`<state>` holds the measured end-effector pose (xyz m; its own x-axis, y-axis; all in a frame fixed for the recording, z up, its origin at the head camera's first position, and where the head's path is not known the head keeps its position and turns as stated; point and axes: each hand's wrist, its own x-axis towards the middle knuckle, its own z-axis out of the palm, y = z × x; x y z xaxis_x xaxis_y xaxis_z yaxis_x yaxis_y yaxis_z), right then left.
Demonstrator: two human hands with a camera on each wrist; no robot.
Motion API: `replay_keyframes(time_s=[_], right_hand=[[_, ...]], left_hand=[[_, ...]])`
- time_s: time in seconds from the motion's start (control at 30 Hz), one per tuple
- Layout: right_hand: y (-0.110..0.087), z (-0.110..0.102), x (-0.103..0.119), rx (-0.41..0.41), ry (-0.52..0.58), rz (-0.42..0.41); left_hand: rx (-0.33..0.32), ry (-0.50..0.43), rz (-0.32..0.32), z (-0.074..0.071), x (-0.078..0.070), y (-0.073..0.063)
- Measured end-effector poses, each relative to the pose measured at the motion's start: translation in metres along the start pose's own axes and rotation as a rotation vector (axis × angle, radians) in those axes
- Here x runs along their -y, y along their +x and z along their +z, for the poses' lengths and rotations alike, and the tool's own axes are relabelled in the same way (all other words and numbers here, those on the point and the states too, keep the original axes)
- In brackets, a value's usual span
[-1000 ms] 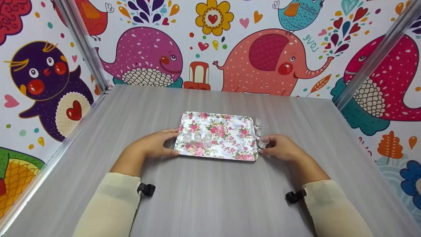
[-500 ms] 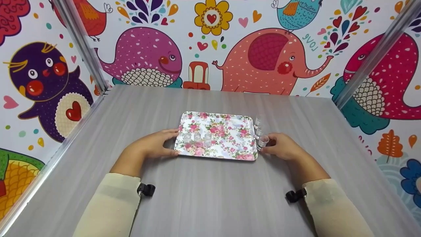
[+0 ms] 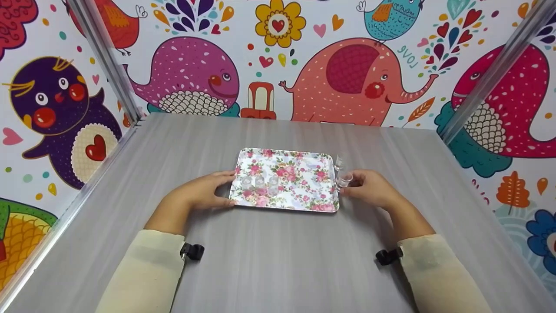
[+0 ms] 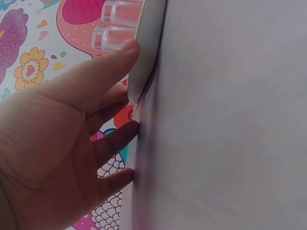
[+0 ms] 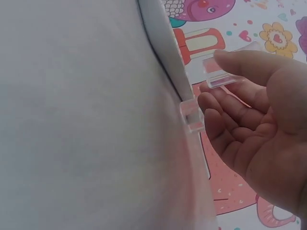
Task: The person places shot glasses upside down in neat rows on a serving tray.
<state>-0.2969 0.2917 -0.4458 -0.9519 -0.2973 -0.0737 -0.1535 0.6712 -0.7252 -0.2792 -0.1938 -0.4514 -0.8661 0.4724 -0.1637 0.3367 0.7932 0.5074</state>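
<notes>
In the head view, a white tray (image 3: 299,191) with pink roses lies on the table. My left hand (image 3: 208,189) touches its left edge, the thumb and fingers spread along the rim; the left wrist view puts the thumb at that rim. My right hand (image 3: 369,187) pinches a small clear shot glass (image 5: 218,72) between thumb and fingers, raised and tilted beside the tray's right edge. Another clear glass (image 5: 192,115) stands on the table by that edge. One more glass (image 3: 339,162) is farther back there. Three glasses stand in a row on the tray, including the rightmost glass (image 3: 273,183).
The grey wood-grain table (image 3: 278,261) spreads around the tray. Printed cartoon walls (image 3: 278,56) close off the back and sides, with metal posts (image 3: 106,61) at the far corners. A small black camera (image 3: 192,251) is strapped to each sleeve.
My right hand has lifted the nearest glass beside the tray and moved it slightly up and left towards the rim. My left hand and the tray have stayed put.
</notes>
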Motion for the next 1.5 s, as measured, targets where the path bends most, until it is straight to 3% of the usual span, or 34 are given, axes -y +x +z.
replay_keyframes(time_s=[0.73, 1.17, 1.5], right_hand=[[0.023, 0.025, 0.062, -0.002, 0.131, -0.013], [0.037, 0.047, 0.104, 0.022, 0.256, -0.121], [0.039, 0.058, 0.11, 0.038, 0.277, -0.155]], left_hand=[[0.001, 0.001, -0.001, 0.001, 0.001, 0.002], [-0.008, -0.007, 0.005, 0.0, -0.002, -0.001], [-0.012, -0.01, -0.002, 0.001, -0.002, 0.001]])
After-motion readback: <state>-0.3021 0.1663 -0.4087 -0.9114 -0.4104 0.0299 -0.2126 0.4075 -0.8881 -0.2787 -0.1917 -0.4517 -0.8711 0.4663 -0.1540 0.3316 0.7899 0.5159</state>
